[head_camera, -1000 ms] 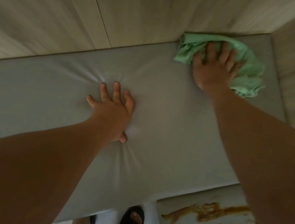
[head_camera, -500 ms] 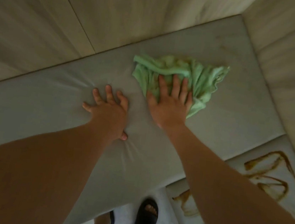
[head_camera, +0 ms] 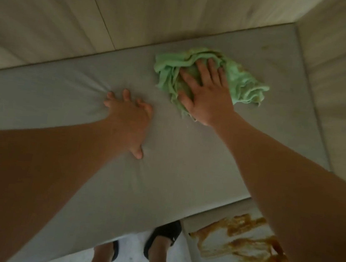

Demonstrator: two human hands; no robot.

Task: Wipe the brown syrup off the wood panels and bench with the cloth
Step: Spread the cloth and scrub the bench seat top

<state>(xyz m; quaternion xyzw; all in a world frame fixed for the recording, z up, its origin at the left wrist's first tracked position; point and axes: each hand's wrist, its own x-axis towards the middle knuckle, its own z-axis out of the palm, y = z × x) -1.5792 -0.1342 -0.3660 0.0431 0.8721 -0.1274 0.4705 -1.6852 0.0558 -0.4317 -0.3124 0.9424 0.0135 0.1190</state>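
Wiping of the bench (head_camera: 186, 158) top is judged to be the step in hand. The green cloth (head_camera: 245, 85) is bunched on the grey cushion near the back wood panels (head_camera: 160, 9) and is pressed down under the right hand (head_camera: 208, 98). That hand's fingers are spread and nearly straight over the cloth; nothing is pinched or curled round.

The left hand (head_camera: 129, 118) is planted on the cushion just beside the cloth, fingers apart, and the padding is dented and creased beneath it. Nothing is held, and it is judged to serve as a prop.

Brown syrup (head_camera: 245, 246) is seen in thick streaks on the pale surface below the bench's front edge, well apart from the cloth. For the next move, steady downward pressure is called for while the cloth is drawn across the cushion. A cleaner fold is likely needed before the heavy streaks are tackled.
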